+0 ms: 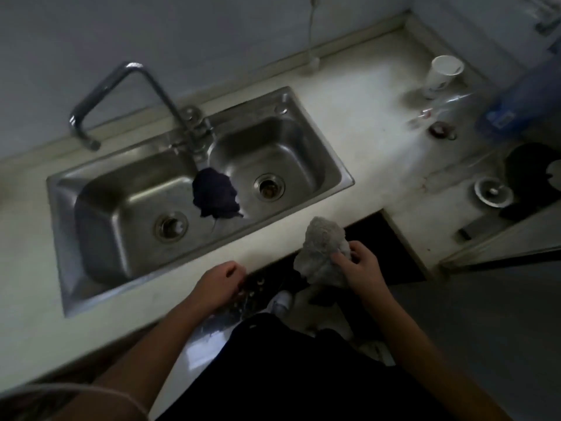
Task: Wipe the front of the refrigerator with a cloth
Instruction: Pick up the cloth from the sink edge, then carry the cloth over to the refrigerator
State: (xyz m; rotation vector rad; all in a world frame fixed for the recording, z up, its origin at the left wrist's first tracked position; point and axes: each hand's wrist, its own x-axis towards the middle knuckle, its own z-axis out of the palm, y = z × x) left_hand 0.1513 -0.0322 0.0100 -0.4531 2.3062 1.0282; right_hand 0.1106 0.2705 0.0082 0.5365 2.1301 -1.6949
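The right hand [361,262] grasps a bunched grey cloth [323,250], fingers curled round its lower part. It holds the cloth off the surface, just past the near edge of the counter [349,117], to the right of the sink [306,141]. The left hand [220,281] hangs by the same edge, loosely curled, with nothing visible in it. Farther out, a dark rag [216,192] is draped over the divider between the two basins, below the faucet [145,83]. A paper cup [443,75] stands at the far right. No refrigerator can be made out here. By my reading only the fetching of the cloth is done, and carrying it to the refrigerator and all the wiping remain.
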